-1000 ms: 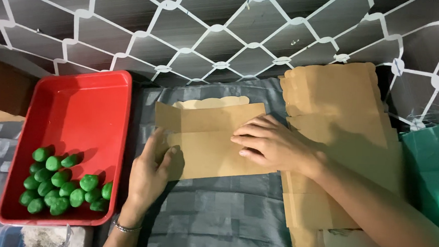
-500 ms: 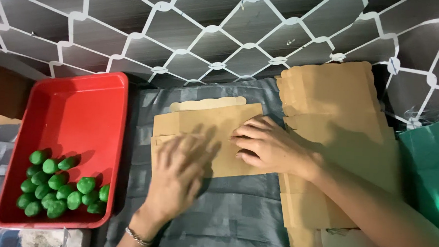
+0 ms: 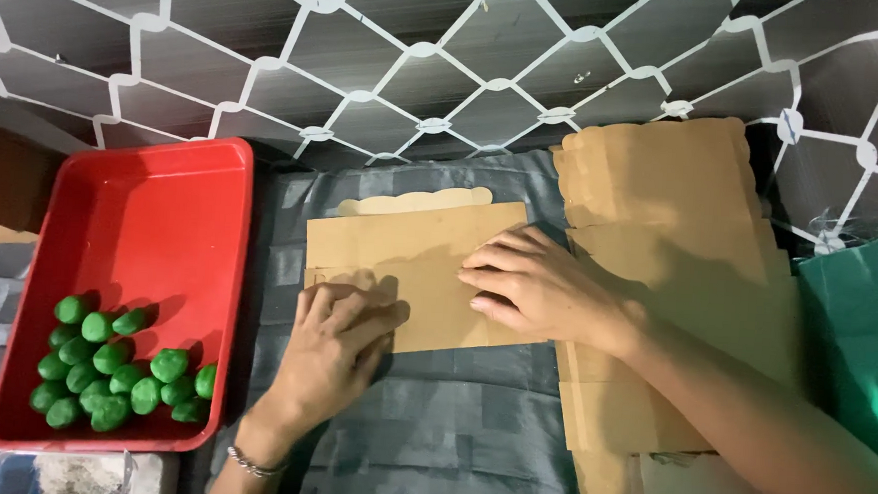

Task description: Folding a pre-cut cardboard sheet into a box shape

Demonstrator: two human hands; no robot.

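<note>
A flat brown paper bag (image 3: 413, 261) lay on the grey-blue patterned cloth (image 3: 449, 438), between the red plastic tray (image 3: 150, 222) and a stack of similar brown paper bags (image 3: 670, 229). Its scalloped top edge pointed toward the wall of white-lined diamond tiles (image 3: 398, 74).

The left hand (image 3: 334, 342) rested palm down on the bag's lower left corner, fingers (image 3: 341, 307) slightly spread and flat on the paper, with the bag running up and to the right from under them. A thin bracelet (image 3: 253, 461) circled that wrist. The right hand (image 3: 532, 287) lay on the bag's right half, fingers (image 3: 493, 265) held loosely together and pointing left, their tips pressing the paper near its middle. Neither hand pinched anything.

Small green balls (image 3: 117, 370) were heaped in the tray's near end. A teal sheet (image 3: 855, 339) lay at the far right.
</note>
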